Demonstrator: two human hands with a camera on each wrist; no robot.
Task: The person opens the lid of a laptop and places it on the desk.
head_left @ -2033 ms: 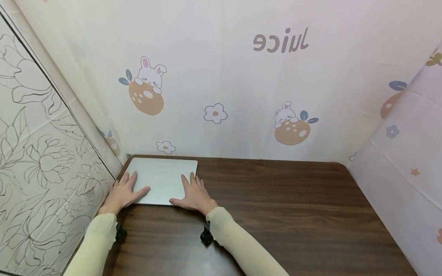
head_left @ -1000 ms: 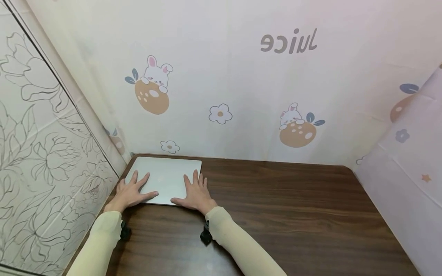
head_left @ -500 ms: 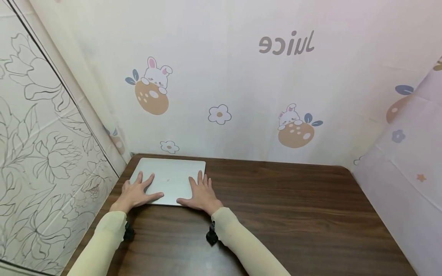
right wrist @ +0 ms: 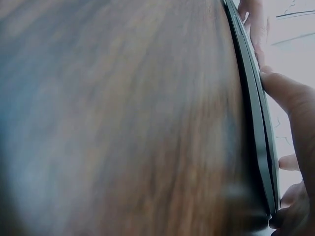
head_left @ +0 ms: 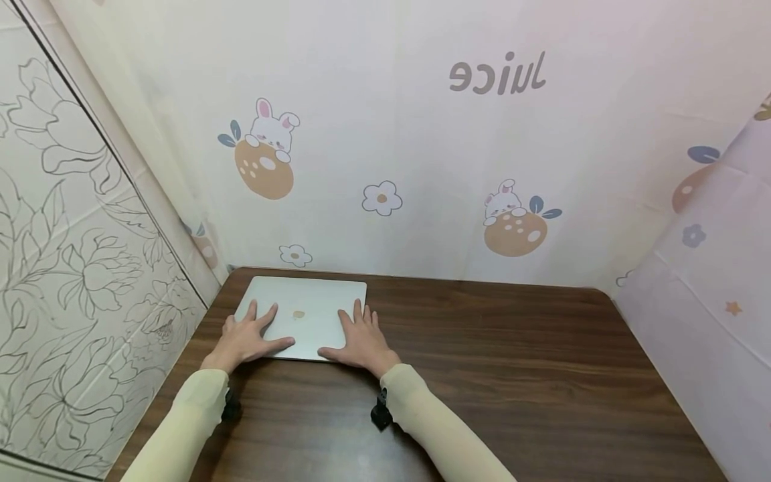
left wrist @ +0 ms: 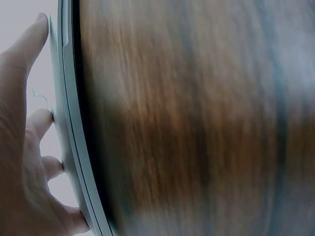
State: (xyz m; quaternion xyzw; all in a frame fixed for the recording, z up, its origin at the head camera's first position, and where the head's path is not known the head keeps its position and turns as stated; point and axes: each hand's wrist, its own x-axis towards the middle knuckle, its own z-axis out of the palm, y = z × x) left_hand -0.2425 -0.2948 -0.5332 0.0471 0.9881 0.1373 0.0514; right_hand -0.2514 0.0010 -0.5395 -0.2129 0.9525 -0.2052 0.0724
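Closed silver laptop [head_left: 304, 314] now sits a bit further right on the table [head_left: 494, 375] than a sec ago. It has slid away from the left wall and out of the back-left corner, w/ both hands riding along on it. The logo at mid-lid, hidden or washed out before, now shows as a small tan mark between the hands. So the work in hand reads as a flat-palm slide of the laptop across the tabletop, no lift; lid not opened yet.

Left hand [head_left: 247, 338] lies flat on the lid's left part, fingers straight & spread, thumb out along the front edge. Right hand [head_left: 361, 341] is flat on the lid's right front corner, fingers straight and close together, thumb along the front edge. Neither curls round anything.

Wrist views are blurry, so prob. only the thin stacked edge of the laptop [left wrist: 74, 147] is readable, w/ fingertips [left wrist: 34, 29] pressed on top; same from the right [right wrist: 256, 128].

Materials:
- Laptop: thin matte metal slab, rounded corners, smooth.
- Table: dark wood-grain, slight sheen, rounded far corner.
- Curtain [head_left: 421, 134] behind: soft cloth, bunny/flower print.
- Sleeves: pale yellow knit.
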